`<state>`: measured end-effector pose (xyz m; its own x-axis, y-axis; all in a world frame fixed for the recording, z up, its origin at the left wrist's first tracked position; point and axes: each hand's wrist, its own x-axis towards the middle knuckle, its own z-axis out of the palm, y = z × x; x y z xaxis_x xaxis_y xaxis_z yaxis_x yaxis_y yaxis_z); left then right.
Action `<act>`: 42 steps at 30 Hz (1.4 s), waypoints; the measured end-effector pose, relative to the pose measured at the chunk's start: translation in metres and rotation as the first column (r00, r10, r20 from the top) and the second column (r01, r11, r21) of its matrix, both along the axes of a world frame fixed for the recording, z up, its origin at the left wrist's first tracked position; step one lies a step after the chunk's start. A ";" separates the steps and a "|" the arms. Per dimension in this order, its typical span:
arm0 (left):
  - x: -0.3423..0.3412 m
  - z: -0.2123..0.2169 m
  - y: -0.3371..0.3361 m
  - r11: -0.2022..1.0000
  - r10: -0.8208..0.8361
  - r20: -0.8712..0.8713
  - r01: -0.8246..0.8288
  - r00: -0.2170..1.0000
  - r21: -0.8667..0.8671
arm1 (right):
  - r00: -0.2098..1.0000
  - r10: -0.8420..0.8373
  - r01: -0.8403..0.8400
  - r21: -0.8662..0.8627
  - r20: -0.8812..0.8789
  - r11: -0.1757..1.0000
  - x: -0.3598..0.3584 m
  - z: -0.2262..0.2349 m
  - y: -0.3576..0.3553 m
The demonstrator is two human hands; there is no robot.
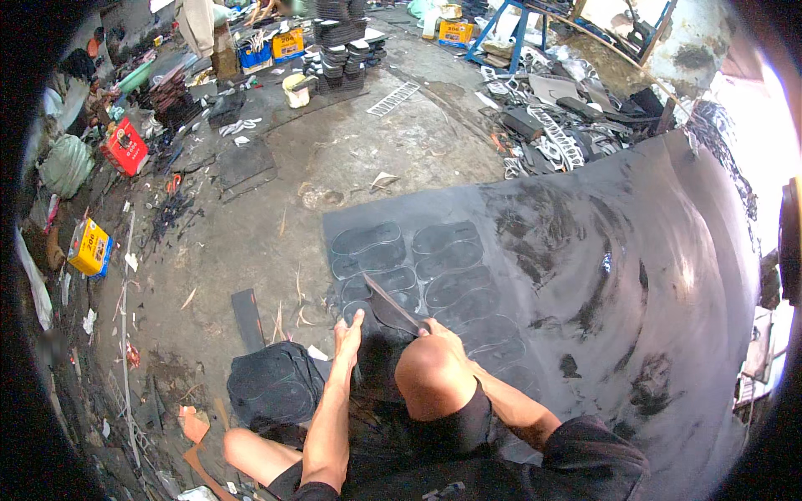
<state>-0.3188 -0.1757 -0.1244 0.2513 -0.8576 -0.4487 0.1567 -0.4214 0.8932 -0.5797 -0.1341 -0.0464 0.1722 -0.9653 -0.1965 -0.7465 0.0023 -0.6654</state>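
A large dark sheet, rubber-like (pixel 468 200), spreads before me and off to the right, marked with pale sole-shaped outlines in pairs. My left hand (pixel 347 338) is closed at its near left edge, thumb stretched forward on top; some fingers are hidden. A dark, flat, curved piece with a brownish edge (pixel 391 307) slants over the outlines, its pointed end away from me. My right hand (pixel 441 336) grips its near end, partly covered by my raised knee. Left of my left arm lies a stack of dark pieces (pixel 271 384) with a sole outline on top.
A dark strip (pixel 247 321) lies left of the sheet. Yellow-and-blue box (pixel 90 249) and red box (pixel 125 147) stand at left. Dark stacked pieces (pixel 341 50) rise at the back. Cut scraps (pixel 551 125) pile up beyond the sheet, near a blue metal stand (pixel 516 37).
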 end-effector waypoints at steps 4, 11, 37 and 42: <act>0.000 0.007 -0.017 0.999 0.024 0.270 -0.011 0.963 -0.047 | 0.996 0.061 -0.063 -0.036 -0.061 0.997 -0.044 -0.013 0.029; -0.038 0.086 -0.019 0.958 0.063 0.319 0.032 0.946 -0.286 | 0.963 0.045 -0.056 -0.033 -0.266 0.998 -0.072 0.089 0.053; -0.059 0.257 -0.050 0.806 -0.060 0.198 0.165 0.978 -0.568 | 0.982 -0.090 -0.050 -0.694 -0.164 0.718 -0.068 0.229 -0.004; -0.059 0.286 -0.060 0.788 0.031 0.280 0.149 0.959 -0.597 | 0.979 -0.130 -0.038 -0.763 -0.159 0.645 -0.056 0.249 0.001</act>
<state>-0.3777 -0.2360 0.1620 0.2210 -0.9440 0.2449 -0.1264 0.2213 0.9670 -0.6353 -0.1334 0.2025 0.1658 -0.7929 0.5864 -0.8651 -0.4024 -0.2996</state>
